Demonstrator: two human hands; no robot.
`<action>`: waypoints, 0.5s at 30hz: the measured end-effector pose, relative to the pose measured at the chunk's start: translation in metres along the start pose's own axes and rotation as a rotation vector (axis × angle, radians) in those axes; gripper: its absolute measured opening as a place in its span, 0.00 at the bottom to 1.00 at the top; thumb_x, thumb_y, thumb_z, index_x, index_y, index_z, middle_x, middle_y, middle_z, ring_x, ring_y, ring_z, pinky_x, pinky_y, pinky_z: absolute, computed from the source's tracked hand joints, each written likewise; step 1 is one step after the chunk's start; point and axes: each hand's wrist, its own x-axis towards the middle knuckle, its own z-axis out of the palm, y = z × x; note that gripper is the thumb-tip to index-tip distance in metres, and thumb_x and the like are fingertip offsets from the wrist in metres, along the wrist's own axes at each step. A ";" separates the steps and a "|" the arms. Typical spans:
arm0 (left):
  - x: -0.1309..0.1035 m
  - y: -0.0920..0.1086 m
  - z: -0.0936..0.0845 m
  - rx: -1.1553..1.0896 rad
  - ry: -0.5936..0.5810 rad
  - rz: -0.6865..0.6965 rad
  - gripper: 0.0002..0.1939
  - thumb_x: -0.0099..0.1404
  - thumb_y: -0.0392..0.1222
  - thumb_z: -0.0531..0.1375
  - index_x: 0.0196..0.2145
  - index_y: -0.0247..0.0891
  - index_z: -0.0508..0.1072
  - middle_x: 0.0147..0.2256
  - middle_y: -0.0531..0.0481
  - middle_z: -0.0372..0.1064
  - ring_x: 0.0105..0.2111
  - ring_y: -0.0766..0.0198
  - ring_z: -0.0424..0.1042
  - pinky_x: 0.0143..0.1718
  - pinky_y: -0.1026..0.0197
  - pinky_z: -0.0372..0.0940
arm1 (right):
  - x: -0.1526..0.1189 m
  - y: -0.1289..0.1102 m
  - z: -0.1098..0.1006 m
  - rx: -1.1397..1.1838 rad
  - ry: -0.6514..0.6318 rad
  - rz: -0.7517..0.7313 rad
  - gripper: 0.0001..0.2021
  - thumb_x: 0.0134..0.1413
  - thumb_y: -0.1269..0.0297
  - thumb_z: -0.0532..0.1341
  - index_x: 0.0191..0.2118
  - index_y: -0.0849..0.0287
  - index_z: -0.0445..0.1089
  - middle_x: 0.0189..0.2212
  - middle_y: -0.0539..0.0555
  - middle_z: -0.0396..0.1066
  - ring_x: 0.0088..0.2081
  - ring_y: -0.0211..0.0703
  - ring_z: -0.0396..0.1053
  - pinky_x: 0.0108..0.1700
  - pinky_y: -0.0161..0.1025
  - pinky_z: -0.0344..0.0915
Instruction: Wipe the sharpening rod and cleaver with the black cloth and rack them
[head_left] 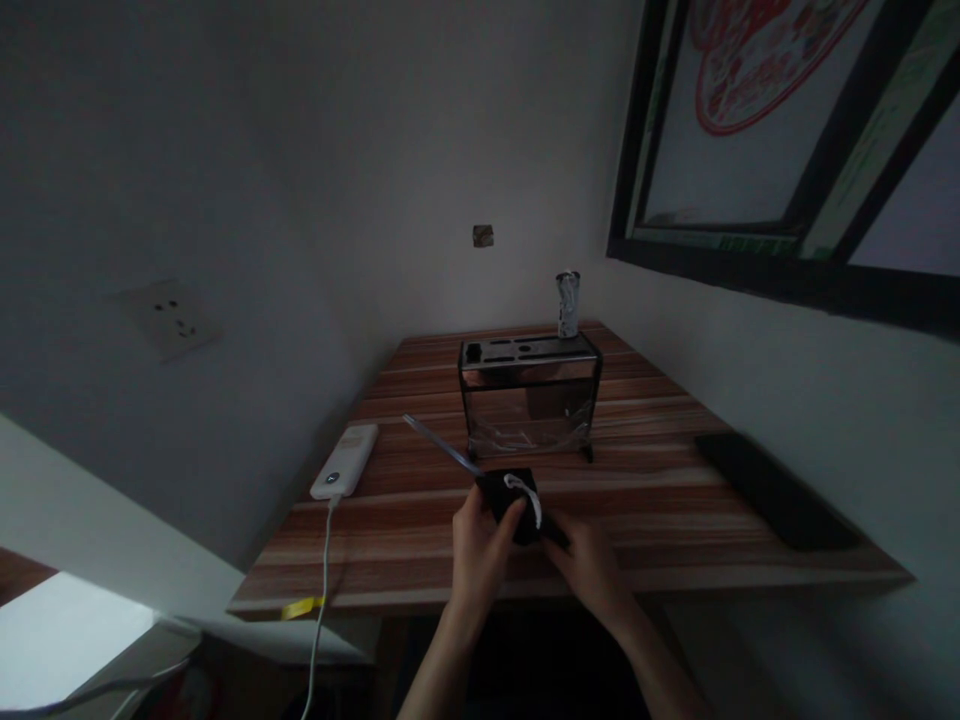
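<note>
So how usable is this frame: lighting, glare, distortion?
Head view: dim overall, with grain in the dark areas. The hands and the black item they hold blend into shadow. Bright blown-out patch at the lower left. Wide-angle bend tilts the wall and window frame. The metal rack shows faint reflections.

Striped wood surface [660, 420] against wall corner; on it: knife rack [529, 395], white power bank [346, 461], dark slab [776, 489], can [568, 304].
</note>
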 end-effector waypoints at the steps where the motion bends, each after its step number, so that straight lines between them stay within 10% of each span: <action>1: 0.001 0.000 -0.001 0.000 0.009 0.001 0.13 0.54 0.43 0.61 0.37 0.34 0.69 0.34 0.45 0.72 0.36 0.60 0.72 0.37 0.62 0.65 | 0.000 0.000 0.000 -0.004 -0.004 0.006 0.17 0.47 0.72 0.54 0.44 0.58 0.70 0.38 0.57 0.73 0.40 0.50 0.70 0.41 0.42 0.64; 15: 0.024 0.011 -0.032 -0.081 0.166 0.017 0.15 0.52 0.45 0.62 0.36 0.34 0.70 0.34 0.47 0.72 0.35 0.61 0.71 0.35 0.64 0.65 | 0.000 0.000 0.001 -0.038 -0.001 0.012 0.11 0.50 0.63 0.57 0.39 0.56 0.72 0.34 0.55 0.75 0.37 0.50 0.71 0.38 0.40 0.64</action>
